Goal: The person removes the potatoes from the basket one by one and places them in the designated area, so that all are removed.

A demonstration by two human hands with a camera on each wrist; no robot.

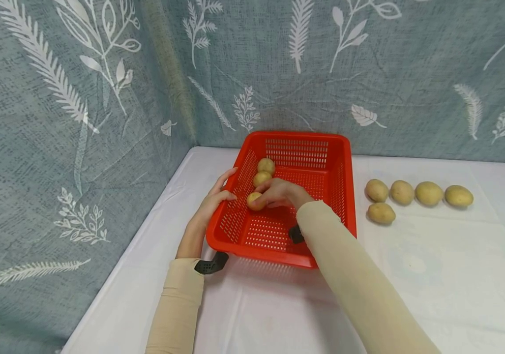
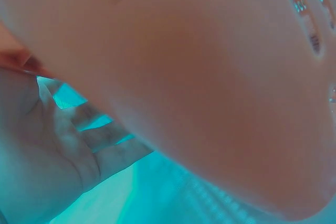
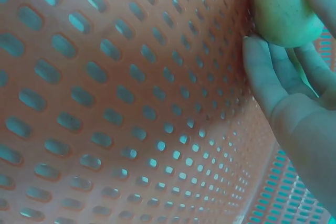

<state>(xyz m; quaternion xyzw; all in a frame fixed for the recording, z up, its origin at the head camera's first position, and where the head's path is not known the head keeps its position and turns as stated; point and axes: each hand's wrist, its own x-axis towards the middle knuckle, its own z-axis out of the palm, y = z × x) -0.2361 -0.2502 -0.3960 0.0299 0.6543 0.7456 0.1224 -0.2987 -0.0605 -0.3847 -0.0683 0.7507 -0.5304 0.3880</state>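
My right hand (image 1: 281,192) reaches into a red plastic basket (image 1: 274,251) and holds a potato (image 1: 255,201) between thumb and fingers, low beside the left wall. That potato (image 3: 287,11) shows close up in the right wrist view, with fingers beneath it and the thumb on top. Just behind it, two more potatoes (image 1: 262,179) lie in a line along the same wall. My left hand (image 1: 210,202) grips the basket's left rim, thumb over the edge. In the left wrist view the left hand's other fingers (image 2: 118,156) stretch along the outside, partly hidden by the basket wall.
On the white-covered table (image 1: 447,275), right of the basket, four-across potatoes form a row, including a rightmost potato (image 1: 459,196); another potato (image 1: 381,213) lies in front of the row's left end. A patterned blue-grey cloth (image 1: 270,88) hangs behind and at left.
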